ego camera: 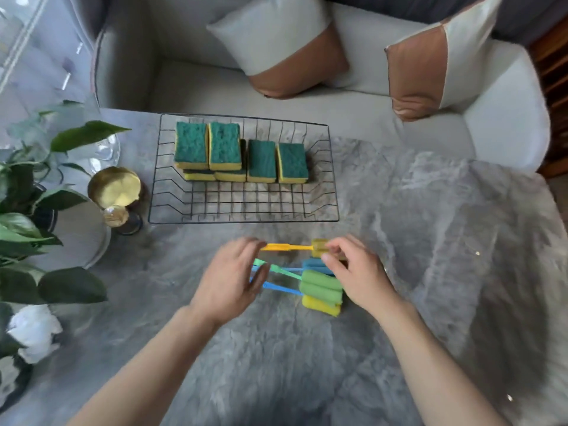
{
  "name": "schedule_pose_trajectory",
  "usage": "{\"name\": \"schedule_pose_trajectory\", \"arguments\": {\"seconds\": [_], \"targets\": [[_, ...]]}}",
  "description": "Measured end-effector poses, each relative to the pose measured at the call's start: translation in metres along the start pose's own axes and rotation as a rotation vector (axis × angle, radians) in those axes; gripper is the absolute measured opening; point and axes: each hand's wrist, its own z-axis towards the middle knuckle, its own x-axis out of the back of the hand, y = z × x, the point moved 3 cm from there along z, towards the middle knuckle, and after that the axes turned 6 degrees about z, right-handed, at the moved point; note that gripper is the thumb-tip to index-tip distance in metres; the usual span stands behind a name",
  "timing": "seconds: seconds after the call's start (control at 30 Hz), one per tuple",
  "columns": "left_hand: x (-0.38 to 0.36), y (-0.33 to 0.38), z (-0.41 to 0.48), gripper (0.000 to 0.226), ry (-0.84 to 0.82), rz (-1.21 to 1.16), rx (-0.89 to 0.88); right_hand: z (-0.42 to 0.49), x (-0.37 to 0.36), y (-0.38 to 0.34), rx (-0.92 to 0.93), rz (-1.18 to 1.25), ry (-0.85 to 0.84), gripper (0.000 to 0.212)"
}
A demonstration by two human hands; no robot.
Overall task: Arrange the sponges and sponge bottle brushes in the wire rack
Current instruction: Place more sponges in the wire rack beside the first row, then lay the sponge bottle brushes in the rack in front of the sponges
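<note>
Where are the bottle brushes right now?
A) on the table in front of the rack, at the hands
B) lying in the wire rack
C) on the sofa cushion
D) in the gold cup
A: the bottle brushes lie bunched on the table between both hands, while the wire rack holds only sponges.

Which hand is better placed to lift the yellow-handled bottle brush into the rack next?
Right. The right hand already has its fingertips on the yellow bottle brush's sponge head, while the left hand only nears its handle end. The wire rack lies straight ahead.
</note>
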Motion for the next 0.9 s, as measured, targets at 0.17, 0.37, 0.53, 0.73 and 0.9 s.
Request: {"name": "schedule_pose_trajectory", "arguments": {"seconds": [0.17,0.37,0.53,0.73,0.9], "targets": [[-0.058,0.049,-0.002,0.060,-0.263,0.049,-0.185,-0.035,0.008,0.029,-0.077,-0.072,-0.009,0.015],[-0.095,0.072,0.020,0.061,-0.337,0.123,-0.071,-0.048,0.011,0.039,-0.098,-0.044,0.000,0.019],[-0.088,0.075,0.020,0.052,-0.308,0.069,-0.034,-0.046,0.007,0.044,-0.103,-0.036,-0.039,0.021],[-0.060,0.061,-0.004,0.041,-0.241,-0.142,0.033,-0.034,-0.016,0.045,-0.047,-0.076,-0.091,0.026],[-0.047,0.052,-0.026,0.047,-0.235,-0.096,0.045,-0.028,-0.032,0.048,-0.023,-0.126,-0.144,0.037]]}}
